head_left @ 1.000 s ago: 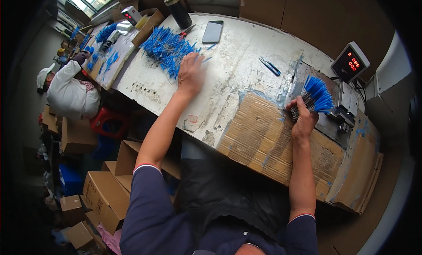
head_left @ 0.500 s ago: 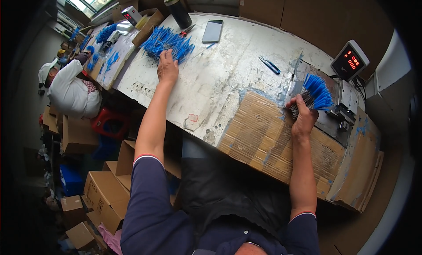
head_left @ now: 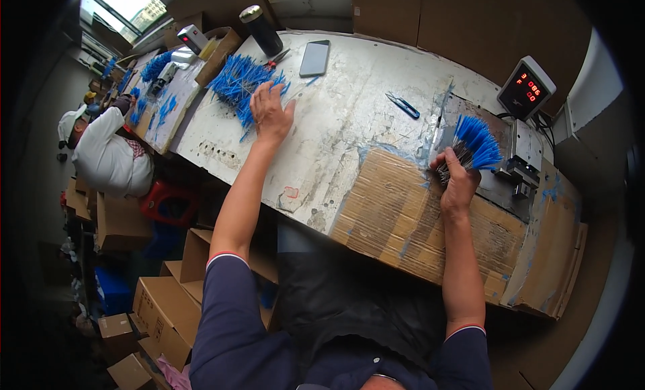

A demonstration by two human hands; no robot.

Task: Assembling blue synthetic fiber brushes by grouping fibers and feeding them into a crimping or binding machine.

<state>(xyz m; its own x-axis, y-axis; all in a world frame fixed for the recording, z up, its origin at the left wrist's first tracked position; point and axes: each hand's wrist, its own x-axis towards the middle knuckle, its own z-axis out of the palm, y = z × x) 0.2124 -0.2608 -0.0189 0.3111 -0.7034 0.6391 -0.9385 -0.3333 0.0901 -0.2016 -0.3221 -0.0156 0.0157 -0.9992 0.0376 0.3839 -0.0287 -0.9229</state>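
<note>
A scuffed white worktable (head_left: 363, 74) crosses the frame, sitting slightly lower along its far edge than half a second ago, with a flat cardboard sheet (head_left: 390, 208) right of centre. At upper left lies the pile of blue-tipped wires (head_left: 235, 77). The fanned bundle of the same wires (head_left: 480, 145), right of centre, is gripped as before by the right hand (head_left: 460, 187). The left hand (head_left: 271, 118) has moved rightward along the pile's edge, fingers now spread, thumb apart, grasp released. The blue snips (head_left: 403, 106) lie untouched, upper right of centre.
</note>
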